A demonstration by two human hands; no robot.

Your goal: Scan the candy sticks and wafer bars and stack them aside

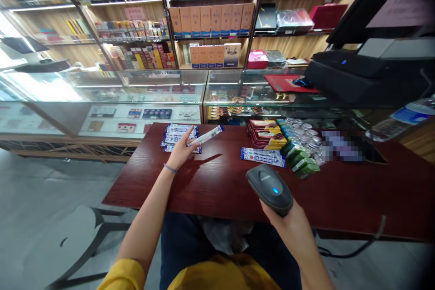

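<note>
My left hand [184, 148] grips one end of a long, slim blue-and-white packet [210, 135], lifted over the table with a printed label facing up. Under and behind that hand lies a pile of similar packets [175, 134]. My right hand [287, 222] is wrapped round the handle of a black barcode scanner [270, 188], whose blue light glows and whose head points forward and left. Beyond the scanner, a few more of the packets [263, 157] lie side by side, in front of stacked red-and-yellow boxes [267, 134].
Green packs [302, 163] and silver-topped tubes [301, 131] stand right of the boxes on the dark red table [210, 186]. A plastic bottle [401, 120] is at the right. A glass display counter [163, 95] runs behind; a grey stool [68, 244] stands at lower left.
</note>
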